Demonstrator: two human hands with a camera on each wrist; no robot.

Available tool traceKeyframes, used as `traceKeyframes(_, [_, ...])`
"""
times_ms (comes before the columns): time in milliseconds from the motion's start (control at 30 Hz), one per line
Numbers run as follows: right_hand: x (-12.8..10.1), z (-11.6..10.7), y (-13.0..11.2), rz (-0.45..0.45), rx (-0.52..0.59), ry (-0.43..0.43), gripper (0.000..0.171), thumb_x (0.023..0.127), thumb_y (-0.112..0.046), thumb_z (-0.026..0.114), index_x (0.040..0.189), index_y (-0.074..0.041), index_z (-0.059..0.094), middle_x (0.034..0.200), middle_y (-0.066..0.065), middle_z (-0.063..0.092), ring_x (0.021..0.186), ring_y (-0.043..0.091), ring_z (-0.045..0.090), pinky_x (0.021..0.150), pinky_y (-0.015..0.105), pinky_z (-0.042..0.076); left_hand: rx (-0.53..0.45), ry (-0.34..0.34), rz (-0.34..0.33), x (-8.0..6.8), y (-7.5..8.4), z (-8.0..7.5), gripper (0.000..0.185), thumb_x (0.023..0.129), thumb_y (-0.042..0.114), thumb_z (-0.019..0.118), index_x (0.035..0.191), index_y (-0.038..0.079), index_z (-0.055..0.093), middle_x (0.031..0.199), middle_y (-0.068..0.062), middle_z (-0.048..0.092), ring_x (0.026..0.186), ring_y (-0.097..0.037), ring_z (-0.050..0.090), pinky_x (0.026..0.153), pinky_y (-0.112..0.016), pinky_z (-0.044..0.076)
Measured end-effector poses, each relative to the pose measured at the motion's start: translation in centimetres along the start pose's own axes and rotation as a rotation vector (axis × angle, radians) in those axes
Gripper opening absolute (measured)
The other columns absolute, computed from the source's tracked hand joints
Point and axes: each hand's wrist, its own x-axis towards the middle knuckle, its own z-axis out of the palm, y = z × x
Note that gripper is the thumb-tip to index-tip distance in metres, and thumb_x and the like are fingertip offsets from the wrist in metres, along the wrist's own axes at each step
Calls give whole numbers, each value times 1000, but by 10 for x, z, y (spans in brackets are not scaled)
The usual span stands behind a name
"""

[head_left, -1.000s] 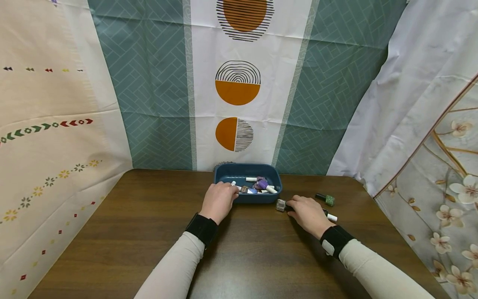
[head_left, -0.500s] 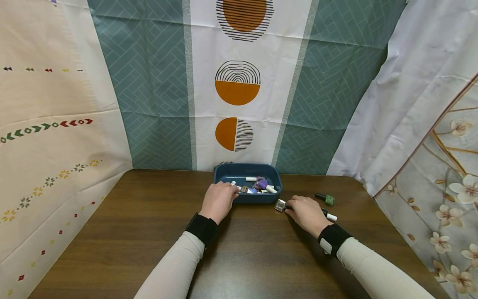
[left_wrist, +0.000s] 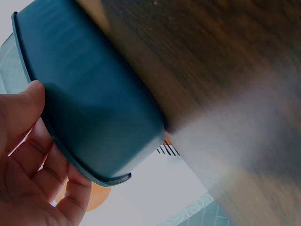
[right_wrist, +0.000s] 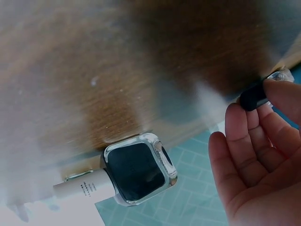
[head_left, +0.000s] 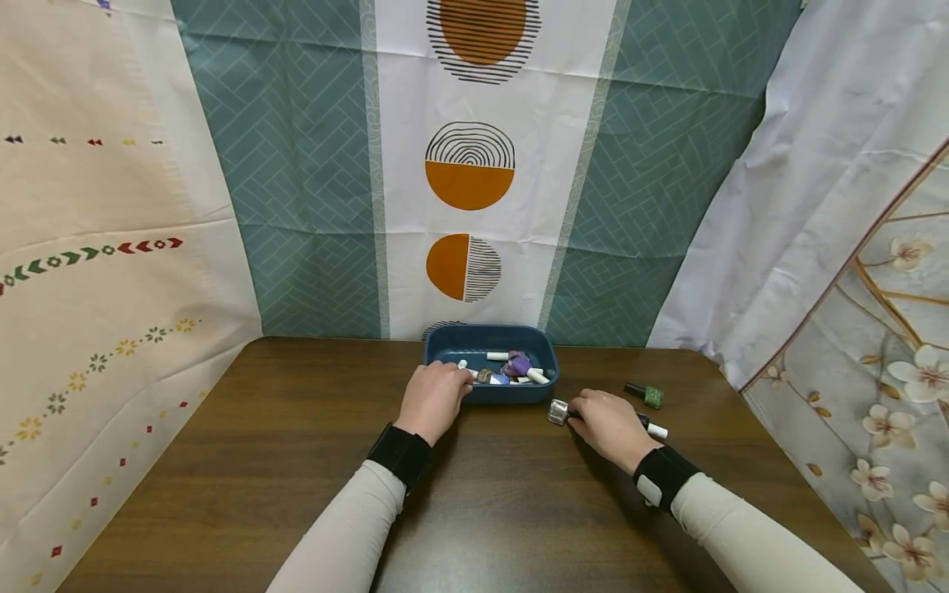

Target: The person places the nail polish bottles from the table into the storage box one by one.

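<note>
Right now the right hand (head_left: 610, 424) pinches the black cap of a silver bottle (head_left: 557, 411) on the table (head_left: 296, 461); a fingertip hold could slip. Left hand (head_left: 433, 397) curls on the blue tray (head_left: 474, 338) rim and could tip it. Three bottles outside: silver, dark bottle (right_wrist: 136, 173), green bottle (head_left: 651, 396). Several more in the tray, count unclear.
</note>
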Motion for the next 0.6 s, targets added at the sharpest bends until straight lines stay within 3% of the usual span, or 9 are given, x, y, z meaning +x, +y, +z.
traceKeyframes(333, [-10,-11,-1,25,40,-29,13,93,-10,89,102,-7,80,88,0,66,77,15,62,71,40,57,-4,-1,-6,1,1,0,11,102,19,83,111,13,87,98,-3,80,91,-26,69,87,-43,56])
traceKeyframes(600, [-16,-10,0,29,33,-2,13,93,-11,90,103,-8,81,89,-1,66,78,16,63,70,40,57,20,-5,-13,0,1,1,10,103,21,82,110,16,87,98,-1,79,92,-25,69,86,-42,55])
